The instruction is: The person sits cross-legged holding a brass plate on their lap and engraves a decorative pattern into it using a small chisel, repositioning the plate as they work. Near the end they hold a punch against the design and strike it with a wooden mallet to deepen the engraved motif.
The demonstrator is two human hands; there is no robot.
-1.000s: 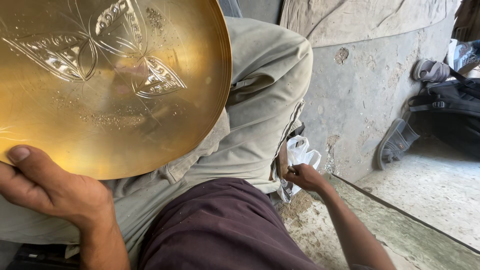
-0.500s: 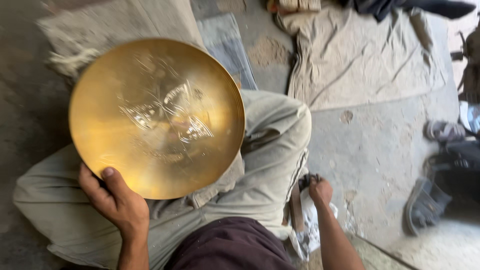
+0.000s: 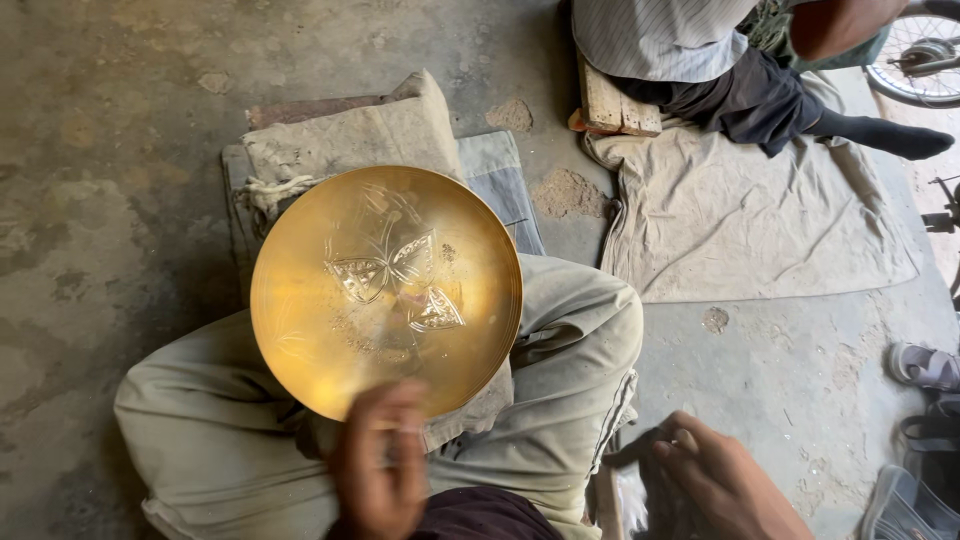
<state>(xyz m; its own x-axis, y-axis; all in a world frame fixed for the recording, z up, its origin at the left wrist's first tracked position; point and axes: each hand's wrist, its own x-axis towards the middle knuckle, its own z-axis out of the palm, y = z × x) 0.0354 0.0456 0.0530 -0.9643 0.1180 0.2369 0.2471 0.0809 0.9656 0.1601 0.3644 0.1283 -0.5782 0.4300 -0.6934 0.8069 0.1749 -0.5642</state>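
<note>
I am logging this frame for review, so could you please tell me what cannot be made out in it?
- Head view: the left hand is motion-blurred over the near rim of the brass bowl, so its grip is unclear.
- Whatever the right hand closes on is hidden by its fingers and cut off by the bottom edge.
- The other person is cut off by the top edge.
- The wheel runs off the top right corner.

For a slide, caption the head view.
Seated cross-legged on a concrete floor, a person steadies an engraved brass dish with the left hand; the right hand hovers beside the knee.
</note>
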